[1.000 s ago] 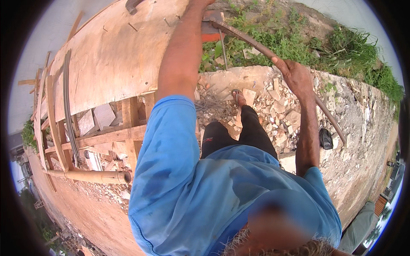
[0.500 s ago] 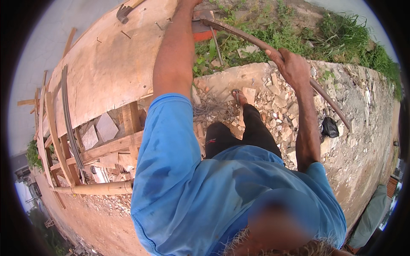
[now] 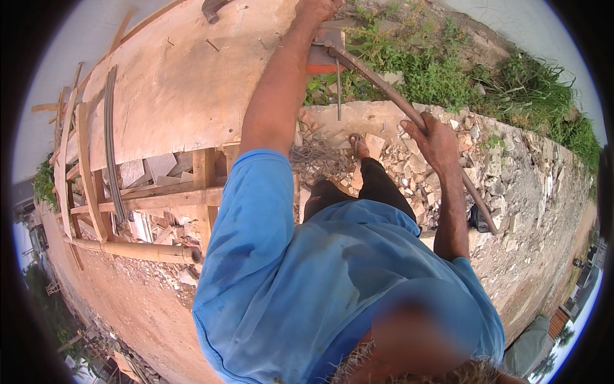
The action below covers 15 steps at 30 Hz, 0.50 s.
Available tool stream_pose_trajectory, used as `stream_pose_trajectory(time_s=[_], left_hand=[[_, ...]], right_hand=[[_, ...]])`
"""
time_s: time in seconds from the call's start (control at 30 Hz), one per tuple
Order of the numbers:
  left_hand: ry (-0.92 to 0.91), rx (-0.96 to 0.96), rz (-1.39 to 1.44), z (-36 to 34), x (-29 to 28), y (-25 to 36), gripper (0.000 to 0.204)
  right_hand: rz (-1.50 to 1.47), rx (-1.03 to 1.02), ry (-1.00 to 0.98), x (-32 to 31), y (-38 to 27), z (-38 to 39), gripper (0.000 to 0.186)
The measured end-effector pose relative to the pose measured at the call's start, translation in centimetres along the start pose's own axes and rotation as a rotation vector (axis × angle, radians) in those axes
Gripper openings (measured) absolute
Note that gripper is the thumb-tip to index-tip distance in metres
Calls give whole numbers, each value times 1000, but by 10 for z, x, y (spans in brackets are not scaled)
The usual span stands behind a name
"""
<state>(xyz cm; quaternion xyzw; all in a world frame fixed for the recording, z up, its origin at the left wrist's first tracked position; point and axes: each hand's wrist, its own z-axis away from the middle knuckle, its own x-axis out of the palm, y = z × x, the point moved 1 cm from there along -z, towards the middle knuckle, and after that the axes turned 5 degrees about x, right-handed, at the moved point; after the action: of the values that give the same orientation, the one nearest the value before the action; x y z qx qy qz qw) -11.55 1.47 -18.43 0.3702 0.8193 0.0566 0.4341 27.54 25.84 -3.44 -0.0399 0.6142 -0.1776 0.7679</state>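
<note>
My right hand [image 3: 439, 142] is closed around a long, bent brown steel bar [image 3: 384, 86], its thumb lifted off. The bar's far end meets a block with an orange-red edge [image 3: 322, 68]. Its near end slants toward me beside my right forearm. From under the bar's far end a thin metal rod [image 3: 339, 93] sticks out toward me. My left hand [image 3: 322, 9] is at the top edge, just beyond that block, with its fingers curled. Whatever those fingers hold is hidden.
A plywood sheet [image 3: 173, 89] on a timber frame [image 3: 160, 200] lies at the left, with nails standing in it and a hammer [image 3: 212, 9] at its far side. Several thin rods [image 3: 110, 134] hang over its edge. Broken rubble [image 3: 409, 176] surrounds my feet; weeds [image 3: 441, 77] grow beyond.
My right hand has drawn the steel bar toward my body, and its near end has swung closer. The view has shifted slightly; my left hand stays by the block.
</note>
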Motion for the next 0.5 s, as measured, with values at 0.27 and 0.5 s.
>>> stream_pose_trajectory(time_s=[0.27,0.5], left_hand=[[-276,-204,-39,3,-29,26,31],[-213,-197,172,11,-44,36,33]], right_hand=[[-127,-63,-96,-4,9,-6,51],[-54,-44,19,-5,0,7,50]])
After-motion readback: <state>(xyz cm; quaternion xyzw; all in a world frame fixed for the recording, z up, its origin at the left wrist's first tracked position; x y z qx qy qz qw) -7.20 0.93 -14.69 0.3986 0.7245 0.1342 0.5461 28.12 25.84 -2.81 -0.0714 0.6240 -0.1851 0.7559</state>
